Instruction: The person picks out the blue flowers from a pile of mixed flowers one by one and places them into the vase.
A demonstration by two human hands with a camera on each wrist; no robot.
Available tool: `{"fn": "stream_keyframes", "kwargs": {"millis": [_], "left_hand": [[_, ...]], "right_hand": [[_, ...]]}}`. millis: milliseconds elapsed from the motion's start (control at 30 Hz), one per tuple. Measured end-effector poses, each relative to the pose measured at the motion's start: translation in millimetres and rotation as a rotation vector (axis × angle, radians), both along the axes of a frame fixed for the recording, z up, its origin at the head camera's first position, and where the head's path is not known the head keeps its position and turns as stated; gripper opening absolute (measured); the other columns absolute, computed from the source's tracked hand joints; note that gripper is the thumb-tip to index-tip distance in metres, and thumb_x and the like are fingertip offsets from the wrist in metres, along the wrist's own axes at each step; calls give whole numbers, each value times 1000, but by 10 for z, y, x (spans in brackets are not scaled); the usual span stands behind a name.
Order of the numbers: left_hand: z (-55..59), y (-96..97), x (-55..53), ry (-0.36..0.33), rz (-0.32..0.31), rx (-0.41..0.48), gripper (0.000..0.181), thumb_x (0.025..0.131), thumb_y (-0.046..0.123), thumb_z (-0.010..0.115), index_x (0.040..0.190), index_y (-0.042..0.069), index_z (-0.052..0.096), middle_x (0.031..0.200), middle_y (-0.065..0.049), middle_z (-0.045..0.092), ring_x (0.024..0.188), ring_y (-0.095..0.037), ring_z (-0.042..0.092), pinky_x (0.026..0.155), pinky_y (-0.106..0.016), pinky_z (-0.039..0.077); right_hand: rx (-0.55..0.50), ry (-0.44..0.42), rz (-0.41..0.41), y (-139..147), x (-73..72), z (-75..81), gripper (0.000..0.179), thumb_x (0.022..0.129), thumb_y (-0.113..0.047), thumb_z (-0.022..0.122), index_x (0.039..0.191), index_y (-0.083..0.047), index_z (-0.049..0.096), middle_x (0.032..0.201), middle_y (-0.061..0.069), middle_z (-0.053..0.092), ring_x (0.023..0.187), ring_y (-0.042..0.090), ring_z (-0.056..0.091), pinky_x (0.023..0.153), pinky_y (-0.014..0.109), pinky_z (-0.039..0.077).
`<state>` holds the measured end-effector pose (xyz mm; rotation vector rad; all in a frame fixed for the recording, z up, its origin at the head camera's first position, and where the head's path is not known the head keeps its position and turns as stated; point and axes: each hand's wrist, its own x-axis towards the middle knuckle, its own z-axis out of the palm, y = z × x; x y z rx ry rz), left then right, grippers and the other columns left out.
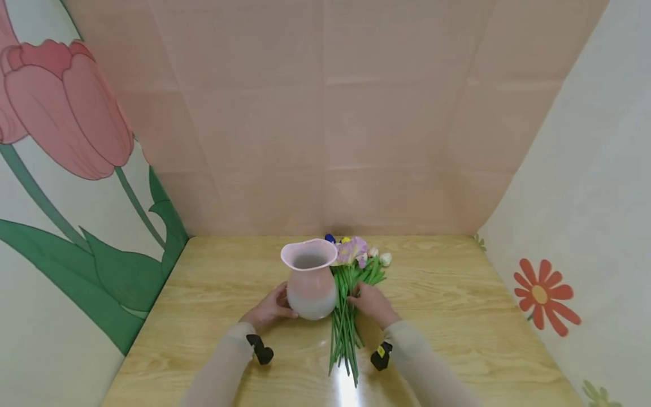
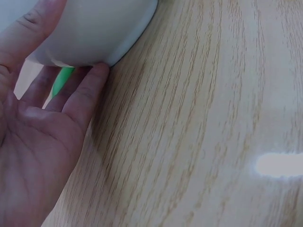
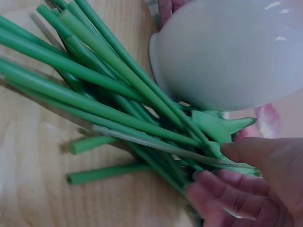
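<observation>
A pink and white vase (image 1: 311,291) with a wavy, flared rim is at the middle of the table. My left hand (image 1: 269,308) holds its lower left side; in the left wrist view the thumb lies along the wall and fingertips (image 2: 100,71) reach the base. Just right of the vase lies a bunch of artificial flowers (image 1: 351,251), purple, yellow, blue and pale heads pointing away. Their green stems (image 3: 109,85) run toward me. My right hand (image 1: 373,304) pinches green stems between thumb and fingers, close beside the vase.
A wood-grain table (image 1: 213,277) carries everything. Behind it hangs a plain pinkish backdrop (image 1: 325,124). Printed tulips (image 1: 76,107) decorate the left wall, and a red flower (image 1: 546,297) is printed on the right one. Black wrist cameras (image 1: 260,349) are strapped to both wrists.
</observation>
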<state>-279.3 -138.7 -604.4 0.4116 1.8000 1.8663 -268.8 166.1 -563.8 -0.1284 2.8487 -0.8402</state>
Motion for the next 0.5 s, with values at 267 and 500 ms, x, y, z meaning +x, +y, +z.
{"fn": "stream_keyframes", "kwargs": {"millis": [267, 500], "left_hand": [[-22, -1, 17, -9, 1, 6, 87, 78, -2, 76, 150, 19, 31, 156, -13, 33, 140, -35, 34, 106, -42, 42], [-69, -4, 12, 12, -19, 26, 89, 77, -4, 76, 151, 18, 29, 156, -14, 32, 141, -34, 34, 105, -40, 43]], "right_hand": [[-181, 10, -85, -17, 18, -131, 15, 87, -13, 70, 85, -5, 57, 74, 5, 59, 62, 15, 54, 53, 27, 45], [-257, 118, -128, -16, 51, -61, 7, 86, -6, 65, 85, -2, 58, 72, 6, 59, 55, 13, 52, 48, 25, 44]]}}
